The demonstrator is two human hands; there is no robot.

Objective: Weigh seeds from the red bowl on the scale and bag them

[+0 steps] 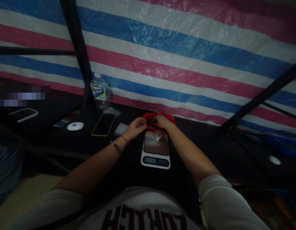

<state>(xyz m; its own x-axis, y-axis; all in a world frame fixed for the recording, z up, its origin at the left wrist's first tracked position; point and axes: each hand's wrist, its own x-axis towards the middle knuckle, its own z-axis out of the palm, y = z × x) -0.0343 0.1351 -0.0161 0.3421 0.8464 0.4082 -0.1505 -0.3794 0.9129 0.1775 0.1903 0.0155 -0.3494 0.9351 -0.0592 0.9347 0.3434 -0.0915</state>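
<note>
My left hand (135,128) is curled around a small transparent plastic cup (140,124), beside the left edge of a red plastic bag (171,118). Small dark brown pieces (151,122) lie in the opened bag, too dim to name. Reaching in from the right, my right hand (161,121) has its fingers bent down among those pieces; whatever is between the fingertips is hidden. In front of the bag is a white kitchen scale (155,162) with a shiny metal plate and a lit display. Another small transparent cup (158,136) rests on the scale's plate.
Left of my hands are a phone (103,124), a white oval device (75,126), transparent plastic packaging (121,129) and a large plastic bottle (100,91). Black metal posts (77,41) rise in front of a striped sheet (162,64). Another white object (274,160) lies far right.
</note>
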